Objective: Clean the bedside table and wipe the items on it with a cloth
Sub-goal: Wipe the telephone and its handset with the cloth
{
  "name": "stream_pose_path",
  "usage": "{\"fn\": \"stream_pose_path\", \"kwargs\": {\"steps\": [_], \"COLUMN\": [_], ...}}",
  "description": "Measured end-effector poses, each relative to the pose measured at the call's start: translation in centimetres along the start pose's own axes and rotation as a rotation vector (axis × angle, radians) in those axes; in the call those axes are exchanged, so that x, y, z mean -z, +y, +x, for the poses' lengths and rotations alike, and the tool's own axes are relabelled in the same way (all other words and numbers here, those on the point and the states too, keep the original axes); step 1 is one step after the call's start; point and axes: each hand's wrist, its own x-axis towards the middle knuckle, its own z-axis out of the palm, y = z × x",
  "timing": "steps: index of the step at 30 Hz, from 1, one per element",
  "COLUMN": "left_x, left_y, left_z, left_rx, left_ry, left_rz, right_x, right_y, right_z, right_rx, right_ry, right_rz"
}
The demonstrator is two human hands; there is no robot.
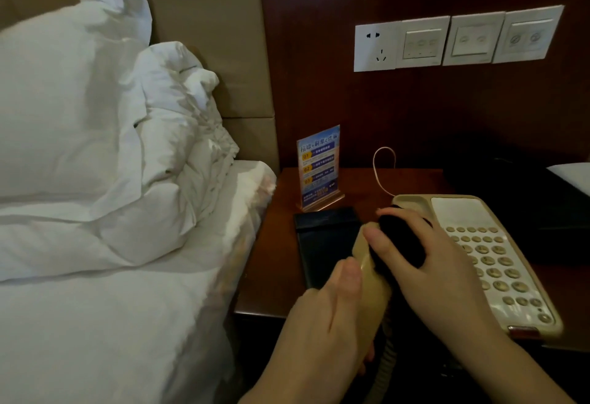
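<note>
Handset lifted, dark cloth pressed to it

Your left hand (322,317) grips the lower end of the cream handset (372,269), thumb lying along its side and fingers curled underneath, so the piece is raised off the phone and tilted toward the upper right. Your right hand (443,272) holds a bunched dark cloth (402,240) against the upper part of that handset; the thumb pinches the cloth from the left and the other fingers curl over it from the right. The coiled cord (388,362) hangs from the handset's lower end, between your wrists.

The phone base (491,256) sits on the right side of the wooden bedside table (271,253), keypad facing up, with a thin pale wire (381,170) looping up behind it. Left of the handset, a flat black folder-like item (325,244) lies on the tabletop. Just behind it stands a clear acrylic sign holder (319,167) with a blue and yellow card. On the dark wall panel above, a socket and switch plates (456,39) run in a row. The bed (105,307) with its white pillows (95,109) fills the left.
</note>
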Motion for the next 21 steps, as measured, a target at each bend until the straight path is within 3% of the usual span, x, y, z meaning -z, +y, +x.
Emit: {"fn": "stream_pose_path", "kwargs": {"steps": [5,8,10,12,16,18,21], "left_x": [0.8,0.9,0.8,0.1,-0.3,-0.3,-0.8], "left_y": [0.0,0.0,-0.6,-0.1,1.0,-0.1,0.1], "left_z": [-0.6,-0.7,-0.7,-0.7,-0.3,-0.5,-0.7], "left_rx": [-0.034,-0.051,-0.079,0.044,0.342,0.259,0.184], "left_ry": [-0.083,-0.148,-0.063,-0.033,-0.110,-0.134,-0.140], "left_rz": [0.090,0.176,0.222,0.133,-0.186,-0.172,-0.085], "right_x": [-0.3,0.2,0.6,0.5,-0.3,-0.3,0.5], "right_y": [-0.9,-0.6,-0.2,-0.1,-0.4,-0.3,0.3], "right_z": [-1.3,-0.6,0.1,0.0,-1.7,-1.6,0.1], "right_rx": [-0.072,-0.123,-0.114,-0.124,-0.192,-0.215,-0.191], "right_ry": [-0.163,-0.029,0.116,0.128,-0.103,-0.107,0.009], "right_rz": [0.022,0.195,0.232,0.266,0.217,0.249,0.304]}}
